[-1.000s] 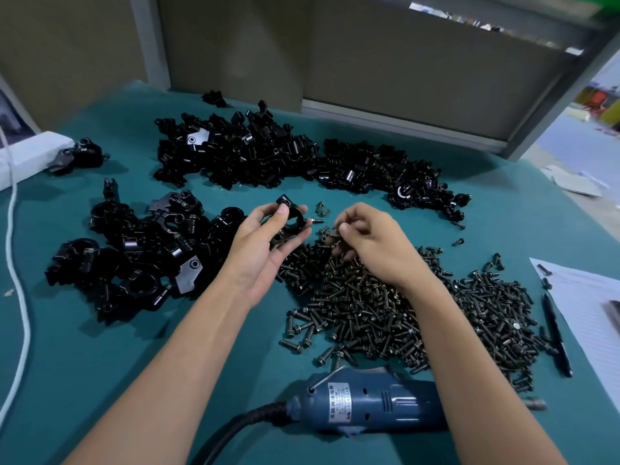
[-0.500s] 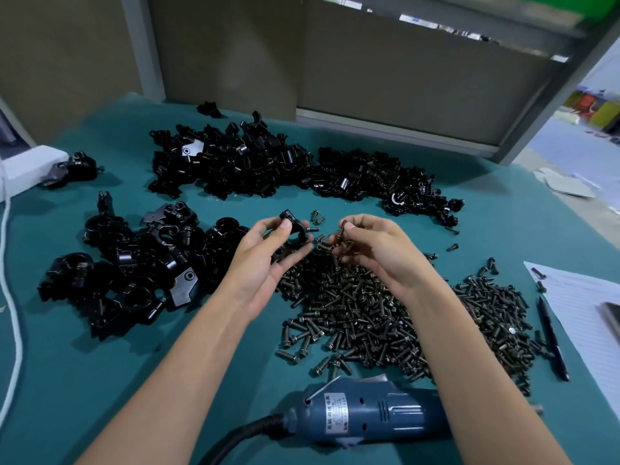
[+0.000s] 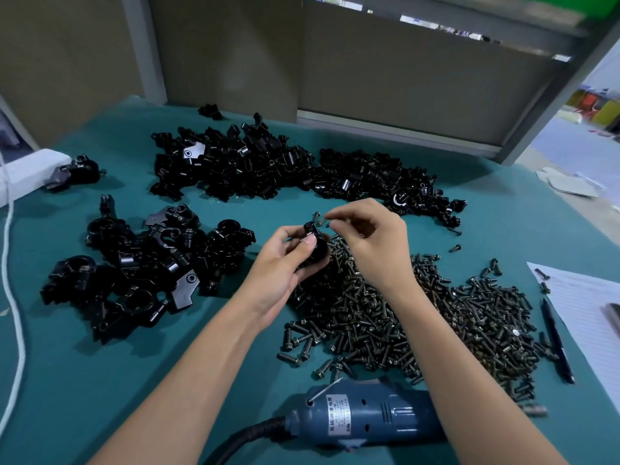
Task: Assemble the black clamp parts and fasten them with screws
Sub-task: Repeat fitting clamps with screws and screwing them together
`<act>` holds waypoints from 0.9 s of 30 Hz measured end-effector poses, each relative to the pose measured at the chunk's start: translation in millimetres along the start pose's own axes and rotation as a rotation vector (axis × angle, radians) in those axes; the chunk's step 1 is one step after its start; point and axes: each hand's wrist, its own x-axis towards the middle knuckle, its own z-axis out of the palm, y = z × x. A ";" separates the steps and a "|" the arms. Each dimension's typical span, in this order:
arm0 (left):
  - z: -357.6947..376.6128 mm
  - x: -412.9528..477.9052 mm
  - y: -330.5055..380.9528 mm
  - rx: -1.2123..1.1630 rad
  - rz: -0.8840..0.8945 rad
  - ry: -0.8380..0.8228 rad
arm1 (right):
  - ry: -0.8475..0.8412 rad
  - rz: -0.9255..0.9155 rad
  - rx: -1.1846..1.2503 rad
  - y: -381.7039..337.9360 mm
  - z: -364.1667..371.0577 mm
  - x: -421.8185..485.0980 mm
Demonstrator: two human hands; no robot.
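My left hand (image 3: 285, 260) grips a black clamp (image 3: 317, 246) above the middle of the teal table, thumb on its near side. Just right of it my right hand (image 3: 372, 239) has its fingertips pinched together over the clamp's top; a small dark screw seems to sit between them, but it is blurred. A wide heap of dark screws (image 3: 419, 317) lies under and right of my hands. Loose black clamp parts form a long pile (image 3: 268, 169) at the back, and bigger clamp pieces (image 3: 141, 270) lie to the left.
A blue electric screwdriver (image 3: 369, 417) with a black cord lies at the near edge. A sheet of paper (image 3: 583, 303) and a black pen (image 3: 555, 340) are at the right. A white cable (image 3: 13, 297) and white box (image 3: 27, 172) sit at the left.
My right hand lifted off the screw heap and came up beside the clamp's top. My left hand kept hold of the clamp and turned it a little.
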 end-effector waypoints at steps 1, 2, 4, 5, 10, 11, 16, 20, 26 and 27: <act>1.0 -0.4 -0.4 0.004 0.001 -0.007 | 0.001 -0.032 0.011 -1.5 1.3 -1.1; 1.7 -0.6 -0.7 0.011 0.002 -0.010 | 0.002 -0.050 0.021 -2.8 2.5 -2.0; 2.4 -1.2 -0.5 0.024 0.004 -0.008 | 0.002 -0.065 0.019 -4.4 4.4 -3.4; 2.4 -1.5 -0.4 0.025 0.004 -0.005 | 0.006 -0.066 0.014 -4.9 5.0 -3.8; 2.3 -3.1 1.1 -0.002 -0.001 -0.002 | 0.035 -0.006 0.074 -4.4 6.5 -3.2; 2.4 -3.1 1.2 0.001 -0.001 -0.004 | 0.033 0.009 0.084 -4.3 7.1 -3.2; 0.2 -3.0 0.6 0.058 0.021 -0.009 | -0.009 -0.007 0.068 -4.9 8.4 -5.0; -3.8 1.0 4.4 -0.062 0.042 0.024 | -0.128 -0.034 0.056 -8.0 6.8 -6.3; -16.2 8.5 13.6 -0.214 0.118 0.121 | -0.391 -0.024 -0.167 -9.9 -1.3 -8.4; -18.7 9.1 15.1 -0.228 0.130 0.126 | -0.523 -0.006 -0.244 -9.9 -1.4 -8.6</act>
